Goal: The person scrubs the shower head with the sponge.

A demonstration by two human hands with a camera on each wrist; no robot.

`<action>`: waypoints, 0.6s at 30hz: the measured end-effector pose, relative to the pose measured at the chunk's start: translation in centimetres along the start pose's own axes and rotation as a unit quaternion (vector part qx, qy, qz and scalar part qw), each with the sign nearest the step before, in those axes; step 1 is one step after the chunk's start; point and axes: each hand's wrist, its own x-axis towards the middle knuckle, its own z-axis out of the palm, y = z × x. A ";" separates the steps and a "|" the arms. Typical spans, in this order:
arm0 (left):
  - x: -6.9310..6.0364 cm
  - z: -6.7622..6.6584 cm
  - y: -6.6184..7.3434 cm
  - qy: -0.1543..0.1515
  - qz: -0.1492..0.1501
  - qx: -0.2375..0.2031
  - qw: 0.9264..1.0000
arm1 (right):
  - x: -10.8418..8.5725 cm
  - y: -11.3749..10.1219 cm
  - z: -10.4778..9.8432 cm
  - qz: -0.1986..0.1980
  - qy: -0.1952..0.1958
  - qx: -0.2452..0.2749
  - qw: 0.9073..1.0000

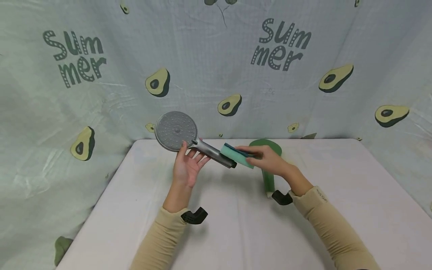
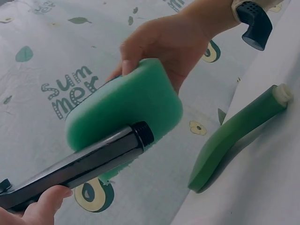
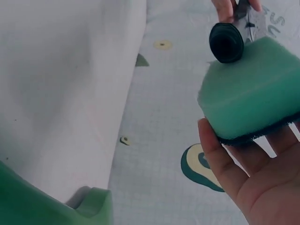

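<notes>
My left hand (image 1: 187, 167) holds a grey shower head (image 1: 176, 131) above the table, its round nozzle face turned to the head camera and its handle (image 2: 79, 168) sloping down to the right. Between thumb and fingers, my right hand (image 1: 270, 160) pinches a light green sponge (image 1: 236, 155) with a dark scouring layer. In the left wrist view the sponge (image 2: 126, 103) lies against the handle near its threaded end. The right wrist view shows the sponge (image 3: 253, 89) beside the dark round handle end (image 3: 226, 43), with the right hand's fingers (image 3: 220, 159) on the scouring side.
A green object (image 1: 268, 178) with a wide round top and a narrow stem lies on the white table (image 1: 216, 232), beneath and beside my right hand. Behind the table hangs a pale sheet (image 1: 195, 48) printed with avocados and lettering. A dark device is on each wrist.
</notes>
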 end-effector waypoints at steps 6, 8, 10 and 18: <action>-0.3 0.0 -1.2 -0.031 -0.008 0.031 0.999 | 0.3 -0.8 0.2 0.007 0.004 -0.014 1.000; -0.5 0.2 -1.5 -0.035 -0.008 0.039 0.999 | 0.6 -1.0 0.5 -0.009 0.002 -0.028 1.000; -0.6 0.3 -1.8 -0.039 -0.013 0.044 0.998 | 1.0 -1.1 0.9 -0.032 0.007 -0.042 0.999; -0.9 0.6 -2.0 -0.039 -0.032 0.033 0.998 | 1.9 -1.4 1.8 -0.101 0.014 -0.050 0.994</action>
